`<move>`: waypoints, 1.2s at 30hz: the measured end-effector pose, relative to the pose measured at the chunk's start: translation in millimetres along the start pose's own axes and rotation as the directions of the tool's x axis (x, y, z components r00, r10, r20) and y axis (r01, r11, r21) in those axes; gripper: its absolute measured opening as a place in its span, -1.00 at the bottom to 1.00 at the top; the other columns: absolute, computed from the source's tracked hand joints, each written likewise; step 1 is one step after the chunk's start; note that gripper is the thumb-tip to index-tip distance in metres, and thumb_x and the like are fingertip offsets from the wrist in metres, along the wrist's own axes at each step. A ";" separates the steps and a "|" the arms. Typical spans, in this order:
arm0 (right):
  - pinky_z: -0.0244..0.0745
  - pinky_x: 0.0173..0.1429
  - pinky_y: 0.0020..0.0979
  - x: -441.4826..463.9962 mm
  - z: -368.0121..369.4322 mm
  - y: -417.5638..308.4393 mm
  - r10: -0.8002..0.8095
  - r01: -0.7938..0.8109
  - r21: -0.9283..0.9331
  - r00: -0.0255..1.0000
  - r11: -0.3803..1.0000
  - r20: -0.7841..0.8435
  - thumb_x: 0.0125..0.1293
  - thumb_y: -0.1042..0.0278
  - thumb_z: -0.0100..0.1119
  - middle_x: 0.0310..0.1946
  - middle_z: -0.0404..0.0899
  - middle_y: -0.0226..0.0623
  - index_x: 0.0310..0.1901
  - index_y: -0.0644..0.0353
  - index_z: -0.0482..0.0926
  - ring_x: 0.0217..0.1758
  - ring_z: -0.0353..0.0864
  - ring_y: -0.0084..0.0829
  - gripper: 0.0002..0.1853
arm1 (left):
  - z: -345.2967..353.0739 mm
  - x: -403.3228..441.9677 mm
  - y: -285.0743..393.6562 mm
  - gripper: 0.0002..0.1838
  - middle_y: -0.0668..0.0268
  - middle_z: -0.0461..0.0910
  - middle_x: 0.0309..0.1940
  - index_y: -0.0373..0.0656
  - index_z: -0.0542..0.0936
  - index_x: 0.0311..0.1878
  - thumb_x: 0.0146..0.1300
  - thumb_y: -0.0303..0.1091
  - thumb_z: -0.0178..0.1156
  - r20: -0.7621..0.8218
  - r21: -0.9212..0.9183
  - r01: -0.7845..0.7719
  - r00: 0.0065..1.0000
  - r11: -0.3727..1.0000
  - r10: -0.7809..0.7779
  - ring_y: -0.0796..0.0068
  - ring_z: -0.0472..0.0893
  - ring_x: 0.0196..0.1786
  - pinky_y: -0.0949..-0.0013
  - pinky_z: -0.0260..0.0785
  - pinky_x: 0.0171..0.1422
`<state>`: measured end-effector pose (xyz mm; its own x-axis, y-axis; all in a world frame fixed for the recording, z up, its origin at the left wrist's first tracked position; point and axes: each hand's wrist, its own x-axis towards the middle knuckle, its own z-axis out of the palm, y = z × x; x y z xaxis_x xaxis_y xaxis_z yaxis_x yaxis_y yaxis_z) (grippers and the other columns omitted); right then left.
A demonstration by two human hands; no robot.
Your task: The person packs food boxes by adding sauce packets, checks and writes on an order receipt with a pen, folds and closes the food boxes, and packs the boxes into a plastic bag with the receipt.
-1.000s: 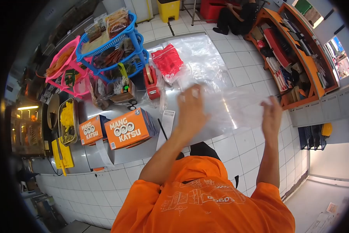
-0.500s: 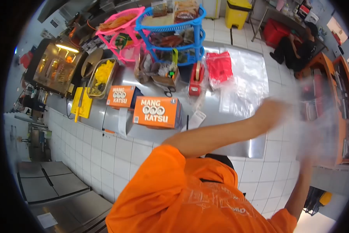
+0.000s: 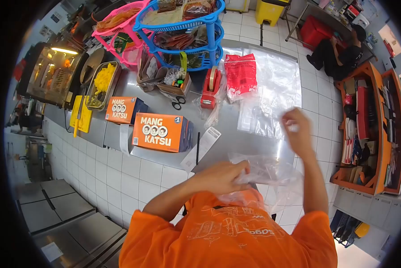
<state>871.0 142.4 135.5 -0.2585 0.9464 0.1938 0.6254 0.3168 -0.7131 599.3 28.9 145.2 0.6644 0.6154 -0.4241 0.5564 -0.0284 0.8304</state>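
Note:
My left hand is closed on a clear plastic bag, which hangs over the table's near edge in front of my orange shirt. Up and to the right, my right hand is raised beside a stack of clear plastic sheets; its fingers are curled and blurred, with a small pale, shiny bit at them. A red packet lies on the sheets' left part, next to a red tape dispenser. A paper slip with a black pen lies left of the bag.
Two orange boxes stand on the steel table. Behind them are scissors, blue baskets and pink baskets. A tray of yellow food is at left. A person sits at the back right, near an orange shelf.
The bag, blurred at far right before, is now low in front of my shirt. My left hand has come back left and down; my right hand has moved up and left, apart from the bag.

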 end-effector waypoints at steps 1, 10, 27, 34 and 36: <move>0.59 -0.02 -0.20 16.9 37.8 12.5 -0.105 0.110 -0.182 0.994 0.977 0.035 0.29 0.40 0.40 -0.18 0.62 -0.17 -0.15 0.23 0.67 -0.07 0.68 -0.17 -0.84 | 3.2 -5.4 -4.7 -0.39 0.08 0.64 -0.32 -0.12 0.49 0.17 0.31 0.14 0.38 -0.044 0.073 -0.007 0.999 0.997 0.010 0.03 0.66 -0.21 0.08 0.41 -0.11; 0.43 0.09 -0.14 84.9 163.2 96.6 -0.327 0.355 -0.535 0.933 0.767 0.150 0.14 0.55 0.22 -0.07 0.55 -0.11 -0.05 0.24 0.57 0.07 0.53 -0.11 -0.70 | -47.7 46.1 -19.0 -0.44 0.14 0.68 -0.08 -0.19 0.58 0.10 0.16 -0.06 0.52 -0.528 -0.125 -0.003 0.847 0.992 -0.063 0.17 0.70 -0.07 0.16 0.51 0.09; 0.38 0.22 -0.08 96.6 146.8 111.4 -0.376 0.366 -0.380 0.925 0.850 0.050 0.21 0.47 0.25 0.08 0.57 -0.10 0.04 0.30 0.58 0.20 0.50 -0.10 -0.66 | -94.5 226.6 -106.0 -0.77 0.00 0.70 -0.15 -0.26 0.58 -0.09 0.18 -0.62 0.32 -0.925 0.208 0.270 0.366 0.940 0.099 -0.10 0.75 -0.14 -0.06 0.58 0.01; 0.35 0.27 -0.03 93.2 148.0 105.5 -0.272 0.303 -0.290 0.952 0.908 0.143 0.20 0.50 0.36 0.12 0.56 -0.17 0.01 0.19 0.58 0.22 0.47 -0.08 -0.67 | -89.5 199.6 -82.2 -0.74 0.08 0.73 -0.32 -0.21 0.57 -0.06 0.19 -0.64 0.30 -0.828 -0.196 -0.185 0.557 0.963 -0.062 -0.01 0.74 -0.22 0.00 0.52 0.04; 0.38 0.22 -0.04 94.0 150.2 109.3 -0.322 0.328 -0.226 0.944 0.917 0.066 0.24 0.53 0.32 0.06 0.58 -0.19 -0.02 0.18 0.58 0.18 0.49 -0.08 -0.73 | -88.4 207.6 -91.8 -0.73 0.09 0.71 -0.29 -0.21 0.58 -0.05 0.19 -0.64 0.30 -0.887 -0.223 -0.172 0.444 0.959 -0.127 -0.01 0.72 -0.16 0.01 0.49 0.11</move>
<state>804.4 256.5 -25.5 -0.4938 0.7876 0.3685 0.6553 0.6157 -0.4377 642.0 228.9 12.8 -0.2183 0.9755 0.0267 0.3081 0.0429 0.9504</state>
